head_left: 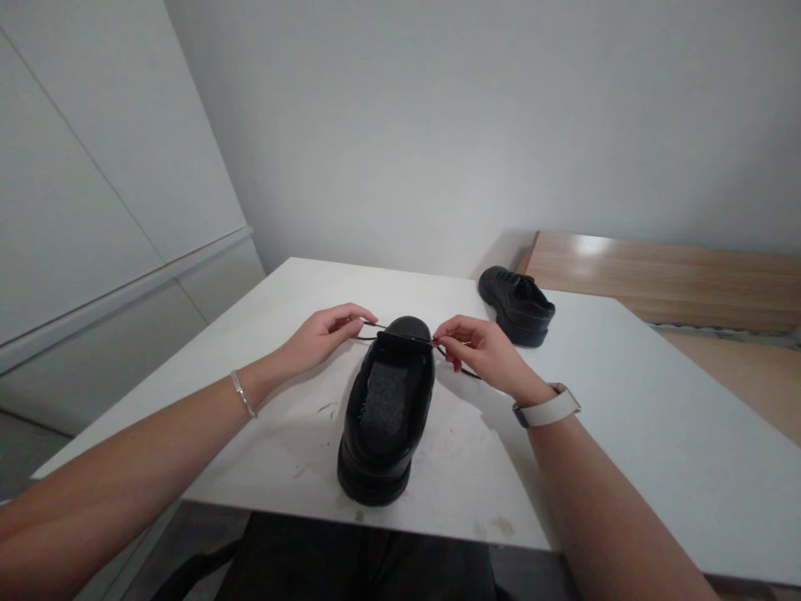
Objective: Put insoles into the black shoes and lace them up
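A black shoe (386,417) stands on the white table (626,401) in front of me, heel toward me and toe pointing away. My left hand (326,334) pinches one end of its black lace (370,330) just left of the tongue. My right hand (481,351) pinches the other end of the lace at the right side of the tongue, with a short length trailing below the fingers. Both ends are pulled out sideways across the top of the shoe. A thin bracelet is on my left wrist and a white-strapped watch on my right.
A second black shoe (518,305) sits at the far edge of the table, right of centre. A wooden surface (663,275) runs along the wall behind it. White wall panels (93,209) stand to the left. Scuff marks show on the table near the closer shoe.
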`<state>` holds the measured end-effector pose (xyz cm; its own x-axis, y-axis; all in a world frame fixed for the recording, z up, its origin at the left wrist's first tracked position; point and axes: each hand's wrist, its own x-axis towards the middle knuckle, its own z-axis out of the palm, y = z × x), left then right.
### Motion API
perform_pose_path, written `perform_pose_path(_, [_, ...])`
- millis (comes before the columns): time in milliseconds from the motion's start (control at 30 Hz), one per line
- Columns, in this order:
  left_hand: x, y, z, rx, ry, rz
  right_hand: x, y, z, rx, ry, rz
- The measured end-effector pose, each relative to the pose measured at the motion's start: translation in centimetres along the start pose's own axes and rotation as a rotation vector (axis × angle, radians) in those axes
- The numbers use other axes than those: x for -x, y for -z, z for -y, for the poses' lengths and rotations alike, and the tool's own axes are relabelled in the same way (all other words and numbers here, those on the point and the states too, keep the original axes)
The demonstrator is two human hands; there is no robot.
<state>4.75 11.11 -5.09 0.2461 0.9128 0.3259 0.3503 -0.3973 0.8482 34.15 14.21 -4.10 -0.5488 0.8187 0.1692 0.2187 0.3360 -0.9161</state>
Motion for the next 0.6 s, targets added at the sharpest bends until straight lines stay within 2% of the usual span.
perform_pose_path(167, [0.2,0.4,-0.3,-0.021,0.045,0.001,0.5,0.6,0.6,0.194,0.085,0.009])
perform_pose_path(367, [0.5,0.0,0.0,0.174,0.168,0.161,0.7,0.6,1.1,0.26,0.114,0.056])
perform_pose_path(467, [0.5,-0.5,0.1,0.219,0.168,0.201,0.8,0.3,1.5,0.299,0.116,0.041])
perform_pose_path(600, [0.6,-0.7,0.1,0.197,0.123,0.192,0.9,0.0,1.8,0.328,0.125,0.028])
